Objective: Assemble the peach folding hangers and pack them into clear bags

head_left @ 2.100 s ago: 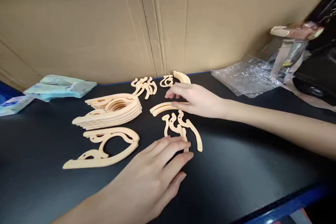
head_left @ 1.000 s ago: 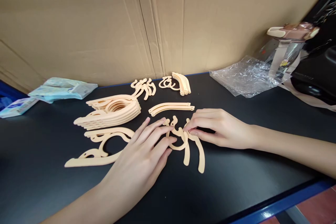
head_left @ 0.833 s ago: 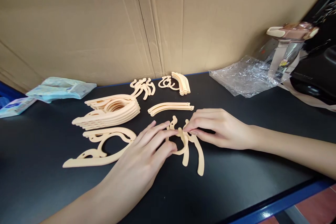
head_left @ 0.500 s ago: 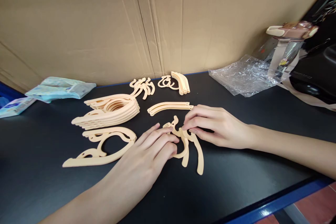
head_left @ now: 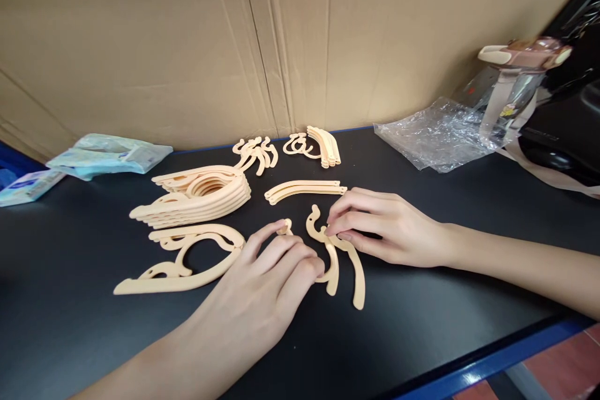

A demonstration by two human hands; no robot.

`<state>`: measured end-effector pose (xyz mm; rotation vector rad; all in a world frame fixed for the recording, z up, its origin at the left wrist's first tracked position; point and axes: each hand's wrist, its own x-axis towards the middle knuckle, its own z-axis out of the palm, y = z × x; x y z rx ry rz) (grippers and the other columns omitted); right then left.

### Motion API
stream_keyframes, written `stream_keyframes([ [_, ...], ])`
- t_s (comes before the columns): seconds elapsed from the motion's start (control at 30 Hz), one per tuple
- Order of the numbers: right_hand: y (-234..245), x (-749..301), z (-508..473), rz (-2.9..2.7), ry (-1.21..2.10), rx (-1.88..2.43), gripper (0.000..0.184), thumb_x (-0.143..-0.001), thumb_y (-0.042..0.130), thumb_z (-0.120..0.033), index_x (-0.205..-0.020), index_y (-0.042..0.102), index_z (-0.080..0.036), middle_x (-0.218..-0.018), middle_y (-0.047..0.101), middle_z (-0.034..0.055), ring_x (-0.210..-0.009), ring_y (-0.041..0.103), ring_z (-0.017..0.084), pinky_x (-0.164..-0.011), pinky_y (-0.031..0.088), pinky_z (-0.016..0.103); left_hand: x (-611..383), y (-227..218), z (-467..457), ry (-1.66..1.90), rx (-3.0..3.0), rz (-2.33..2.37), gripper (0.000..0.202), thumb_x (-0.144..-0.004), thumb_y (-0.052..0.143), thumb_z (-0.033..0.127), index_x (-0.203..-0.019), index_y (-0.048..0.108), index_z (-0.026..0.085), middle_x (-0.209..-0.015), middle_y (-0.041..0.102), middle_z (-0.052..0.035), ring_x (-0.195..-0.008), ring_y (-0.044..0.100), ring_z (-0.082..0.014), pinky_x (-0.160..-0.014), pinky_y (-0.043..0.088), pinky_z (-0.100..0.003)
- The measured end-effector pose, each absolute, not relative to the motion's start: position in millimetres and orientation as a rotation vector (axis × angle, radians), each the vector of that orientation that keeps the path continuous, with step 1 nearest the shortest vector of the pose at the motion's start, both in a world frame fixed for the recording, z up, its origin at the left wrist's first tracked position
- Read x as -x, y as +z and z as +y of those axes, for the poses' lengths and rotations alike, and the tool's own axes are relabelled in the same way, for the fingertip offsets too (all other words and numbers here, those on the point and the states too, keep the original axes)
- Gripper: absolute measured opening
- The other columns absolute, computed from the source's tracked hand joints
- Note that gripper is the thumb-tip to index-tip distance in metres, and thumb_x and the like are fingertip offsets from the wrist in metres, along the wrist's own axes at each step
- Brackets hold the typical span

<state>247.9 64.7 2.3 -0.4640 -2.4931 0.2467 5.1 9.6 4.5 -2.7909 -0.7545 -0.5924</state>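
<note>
My left hand [head_left: 272, 278] is closed over a cream curved hanger hook [head_left: 287, 225], whose small end shows beyond the fingertips; most of it is hidden beneath the fingers. My right hand [head_left: 375, 225] has its fingertips together on the top of a loose pile of cream hanger hooks [head_left: 359, 275] lying on the black table. To the left of my left hand lies a folded cream folding hanger [head_left: 173, 285]. Behind it sits a stack of similar folding hangers [head_left: 234, 205].
Two curved hanger arms [head_left: 304, 187] lie behind my hands. Farther back are small hooks [head_left: 255, 153] and a bundle of arms [head_left: 325, 147]. Tissue packs [head_left: 112, 153] sit at left; clear plastic wrap [head_left: 431, 134] and a strapped bottle [head_left: 520, 75] at right. Cardboard [head_left: 187, 44] stands behind.
My left fingers have drawn a little left with a hook, away from the pile. The right hand has stayed almost in place on the other hooks.
</note>
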Motion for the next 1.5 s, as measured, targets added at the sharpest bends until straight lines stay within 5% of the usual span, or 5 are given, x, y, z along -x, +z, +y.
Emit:
stream_keyframes([
  [0.37,8.7,-238.8,48.0,-2.483,0.458,0.418,0.015,-0.095,0.062,-0.028,-0.101,0.063,-0.015,-0.097,0.067,0.0078,-0.086,0.06,0.016,-0.079,0.05,0.03,-1.4,-0.4,3.2,-0.799,2.847,-1.024,0.022,-0.098,0.042,0.001,-0.091,0.048,0.021,-0.093,0.063,0.0009,-0.091,0.056,-0.0149,-0.11,0.029,-0.043],
  [0.6,13.8,-233.1,36.6,-2.429,0.642,0.48,0.017,-0.1,0.051,-0.023,-0.087,0.06,-0.017,-0.077,0.062,0.0015,-0.074,0.054,0.013,-0.073,0.045,0.026,-7.9,6.4,4.7,-0.787,2.977,-0.879,0.018,-0.1,0.043,0.006,-0.089,0.048,0.019,-0.086,0.06,-0.0002,-0.078,0.051,-0.0156,-0.074,0.039,-0.03],
  [1.2,12.6,-237.0,55.6,-1.786,1.326,0.875,0.036,-0.094,0.059,-0.046,-0.074,0.058,-0.017,-0.064,0.053,-0.0036,-0.057,0.05,0.008,-0.056,0.046,0.021,-1.2,3.1,14.1,-0.74,2.93,-1.02,0.027,-0.105,0.038,0.016,-0.129,0.05,0.021,-0.095,0.064,-0.0005,-0.083,0.054,-0.0163,-0.074,0.039,-0.029],
  [1.4,11.6,-241.1,51.5,-1.871,1.195,0.842,0.034,-0.098,0.055,-0.03,-0.131,0.051,-0.021,-0.079,0.065,-0.0027,-0.07,0.061,0.011,-0.066,0.051,0.023,-4.4,9.3,15.8,-0.756,2.848,-0.991,0.015,-0.105,0.042,0.02,-0.106,0.057,0.016,-0.084,0.063,-0.0001,-0.072,0.053,-0.0162,-0.066,0.036,-0.029],
  [1.5,13.3,-242.5,48.7,-2.074,1.049,0.768,0.03,-0.098,0.056,-0.028,-0.127,0.057,-0.022,-0.091,0.069,0.0002,-0.079,0.064,0.012,-0.072,0.052,0.025,-5.6,11.7,18.0,-0.722,2.804,-0.976,0.018,-0.105,0.041,0.021,-0.1,0.057,0.016,-0.082,0.063,-0.0007,-0.07,0.052,-0.0166,-0.064,0.034,-0.03],
])
